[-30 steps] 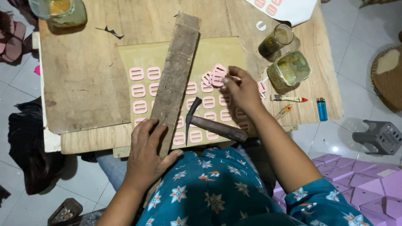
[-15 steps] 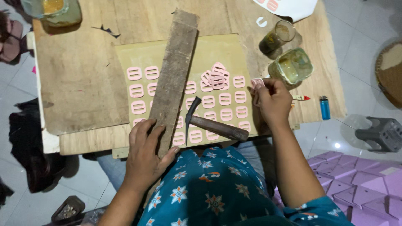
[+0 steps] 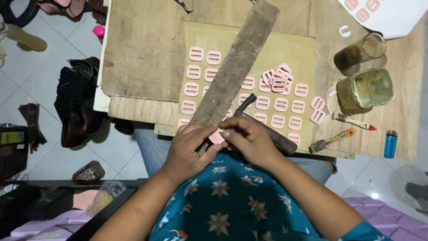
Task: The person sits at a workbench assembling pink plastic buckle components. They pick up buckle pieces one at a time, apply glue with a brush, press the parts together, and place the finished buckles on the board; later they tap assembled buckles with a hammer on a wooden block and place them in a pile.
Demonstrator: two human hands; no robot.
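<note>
My left hand (image 3: 189, 149) and my right hand (image 3: 249, 140) meet at the table's near edge, both pinching one small pink buckle (image 3: 217, 137) between their fingertips. A long worn wooden plank (image 3: 236, 64) lies diagonally over a tan mat (image 3: 307, 53) covered with rows of pink buckles (image 3: 281, 106); a small heap of them (image 3: 278, 79) sits right of the plank. A hammer (image 3: 244, 105) lies on the mat just beyond my right hand, its handle partly hidden under that hand.
On the wooden table (image 3: 142, 58) at right stand a glass (image 3: 361, 51) and a greenish jar (image 3: 366, 89), with two brushes (image 3: 332, 140), a blue lighter (image 3: 390, 143) and two stray buckles (image 3: 317, 109). Dark bags and sandals lie on the tiled floor at left.
My right hand came back from the table's right side to the near edge with a pink buckle. My left hand left the plank's end and joined it on the buckle.
</note>
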